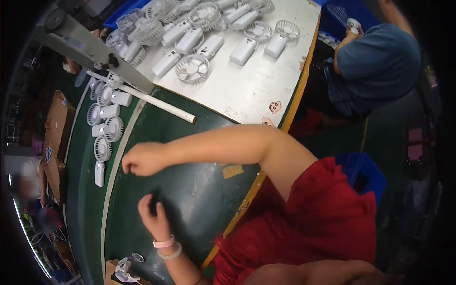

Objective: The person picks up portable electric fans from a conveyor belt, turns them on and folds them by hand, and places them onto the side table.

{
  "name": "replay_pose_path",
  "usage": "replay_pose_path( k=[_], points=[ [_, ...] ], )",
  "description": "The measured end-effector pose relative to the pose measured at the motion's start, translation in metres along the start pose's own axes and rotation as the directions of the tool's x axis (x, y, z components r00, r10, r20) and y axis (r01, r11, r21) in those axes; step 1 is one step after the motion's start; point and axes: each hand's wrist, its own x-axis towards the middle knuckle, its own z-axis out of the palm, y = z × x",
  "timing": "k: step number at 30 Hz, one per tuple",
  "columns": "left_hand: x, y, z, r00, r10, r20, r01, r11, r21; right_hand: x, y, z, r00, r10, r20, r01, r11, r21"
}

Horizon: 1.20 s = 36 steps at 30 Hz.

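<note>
My left hand (153, 216), with a pink band and a pale bracelet at the wrist, hovers over the dark green work surface (194, 190). Its thumb and fingers are apart and hold nothing. Farther up, my right hand (145, 159) reaches toward the conveyor belt (88, 209), slightly blurred. Its fingers are loosely bent, the tips apart, with nothing visible in them. Nearest to it on the belt are a small white handheld fan (102, 148) with a round grille and a white fan handle (99, 174). Several more such fans lie in a row beyond.
Many white fans (192, 40) are piled on a white table (251, 85) at the top. A metal post (95, 47) and a white tube (161, 104) stand over the belt. A co-worker in a blue shirt (380, 66) is at upper right. Cardboard boxes (57, 123) stand beyond the belt.
</note>
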Motion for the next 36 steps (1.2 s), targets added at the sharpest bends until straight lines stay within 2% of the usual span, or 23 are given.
replay_pose_path(
  k=[1, 3, 4, 5, 7, 8, 9, 10, 12, 14, 18, 20, 22, 24, 26, 27, 28, 29, 30, 31, 33, 34, 36],
  points=[
    [0.003, 0.003, 0.002, 0.991, -0.059, -0.118, 0.036, 0.981, -0.19, 0.003, 0.006, 0.017, 1.0, 0.01, 0.017, -0.011, 0.999, 0.05],
    [0.022, 0.037, -0.003, 0.955, -0.082, -0.286, 0.028, 0.982, -0.189, 0.007, 0.024, 0.046, 0.982, 0.176, 0.062, -0.185, 0.963, 0.197],
    [0.034, 0.048, -0.007, 0.948, 0.034, -0.317, -0.07, 0.992, -0.104, 0.008, 0.033, 0.06, 0.968, 0.251, 0.01, -0.252, 0.968, 0.023],
    [0.048, 0.06, -0.007, 0.947, 0.105, -0.303, -0.144, 0.984, -0.109, 0.006, 0.032, 0.067, 0.966, 0.259, 0.001, -0.259, 0.965, 0.048],
    [0.084, 0.09, 0.009, 0.945, 0.244, -0.219, -0.269, 0.959, -0.093, 0.001, 0.028, 0.073, 0.984, 0.141, -0.108, -0.157, 0.975, -0.156],
    [0.104, 0.107, 0.023, 0.939, 0.311, -0.145, -0.324, 0.943, -0.073, 0.001, 0.034, 0.069, 0.982, 0.165, 0.087, -0.153, 0.98, -0.13],
    [0.127, 0.124, 0.035, 0.925, 0.38, -0.009, -0.38, 0.925, 0.009, -0.006, 0.049, 0.084, 0.993, 0.025, -0.119, 0.008, 0.962, 0.271],
    [0.151, 0.137, 0.049, 0.892, 0.434, 0.128, -0.446, 0.891, 0.083, -0.011, 0.064, 0.1, 0.934, -0.031, -0.355, 0.246, 0.777, 0.579],
    [0.197, 0.145, 0.085, 0.852, 0.493, 0.177, -0.515, 0.85, 0.111, 0.001, 0.072, 0.096, 0.93, -0.041, -0.366, 0.258, 0.781, 0.569],
    [0.237, 0.149, 0.119, 0.889, 0.412, 0.198, -0.431, 0.9, 0.062, 0.013, 0.078, 0.087, 0.924, -0.044, -0.379, 0.26, 0.798, 0.543],
    [0.307, 0.14, 0.183, 0.864, 0.469, 0.183, -0.493, 0.861, 0.123, 0.028, 0.083, 0.067, 0.919, -0.044, -0.392, 0.247, 0.839, 0.485],
    [0.318, 0.149, 0.195, 0.869, 0.437, 0.231, -0.477, 0.864, 0.162, 0.029, 0.081, 0.067, 0.917, -0.036, -0.397, 0.233, 0.857, 0.459],
    [0.329, 0.145, 0.206, 0.82, 0.513, 0.253, -0.566, 0.793, 0.226, 0.026, 0.077, 0.071, 0.914, -0.022, -0.406, 0.216, 0.872, 0.439],
    [0.334, 0.143, 0.206, 0.795, 0.553, 0.251, -0.602, 0.771, 0.208, 0.021, 0.071, 0.079, 0.908, -0.001, -0.419, 0.197, 0.884, 0.425],
    [0.336, 0.149, 0.195, 0.801, 0.491, 0.343, -0.567, 0.806, 0.17, 0.018, 0.063, 0.084, 0.902, 0.021, -0.432, 0.178, 0.892, 0.415],
    [0.329, 0.153, 0.187, 0.823, 0.483, 0.297, -0.524, 0.849, 0.07, 0.018, 0.061, 0.084, 0.898, 0.029, -0.438, 0.17, 0.897, 0.409],
    [0.327, 0.156, 0.18, 0.82, 0.486, 0.304, -0.528, 0.846, 0.07, 0.016, 0.06, 0.089, 0.894, 0.038, -0.446, 0.163, 0.901, 0.403],
    [0.324, 0.157, 0.174, 0.882, 0.242, 0.404, -0.155, 0.959, -0.237, 0.015, 0.056, 0.089, 0.89, 0.047, -0.453, 0.155, 0.904, 0.398],
    [0.322, 0.157, 0.166, 0.828, 0.027, 0.56, 0.278, 0.847, -0.452, 0.013, 0.053, 0.089, 0.888, 0.054, -0.456, 0.147, 0.907, 0.394],
    [0.319, 0.156, 0.157, 0.763, -0.04, 0.645, 0.5, 0.669, -0.55, 0.012, 0.056, 0.087, 0.887, 0.06, -0.457, 0.14, 0.91, 0.391],
    [0.313, 0.147, 0.15, 0.73, -0.114, 0.674, 0.657, 0.39, -0.646, 0.005, 0.053, 0.088, 0.889, 0.067, -0.453, 0.127, 0.915, 0.383],
    [0.312, 0.14, 0.145, 0.683, -0.036, 0.73, 0.713, 0.255, -0.654, 0.0, 0.051, 0.088, 0.891, 0.069, -0.449, 0.119, 0.918, 0.378],
    [0.298, 0.133, 0.137, 0.676, 0.166, 0.718, 0.715, 0.09, -0.693, -0.011, 0.045, 0.088, 0.898, 0.075, -0.435, 0.101, 0.924, 0.369]
  ],
)
